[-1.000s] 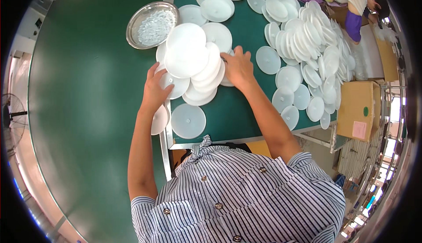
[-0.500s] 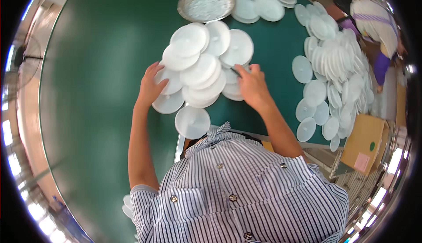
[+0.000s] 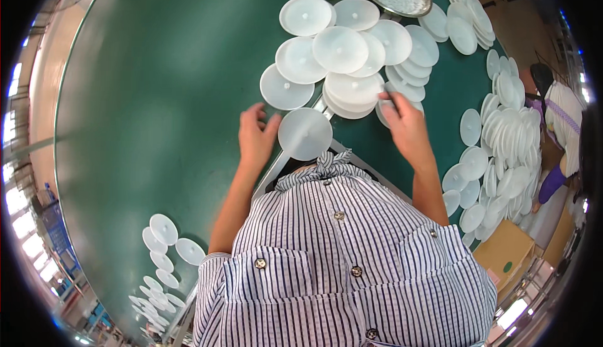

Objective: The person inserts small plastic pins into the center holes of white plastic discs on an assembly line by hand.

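Several round, white translucent discs (image 3: 340, 50), each with a small knob at its centre, lie overlapped in a loose heap in front of me. My left hand (image 3: 256, 136) is just left of the nearest disc (image 3: 305, 134), its curled fingers apart and holding nothing. At the right side of the heap, beside a small stack of discs (image 3: 349, 99), is my right hand (image 3: 407, 127). Its fingers are closed on a slim dark tool (image 3: 388, 89), only partly visible, whose kind I cannot make out.
A round metal bowl (image 3: 416, 9) of small white pieces stands beyond the heap. More discs (image 3: 512, 140) are piled at the right, near a cardboard box (image 3: 504, 253) and another person (image 3: 562, 111). Other discs (image 3: 162, 229) lie at the lower left of the green table (image 3: 157, 108).
My view has turned left, so the table things sit farther right. The heap's discs lie more spread out. My left hand has come off the heap; the right still grips the dark tool.
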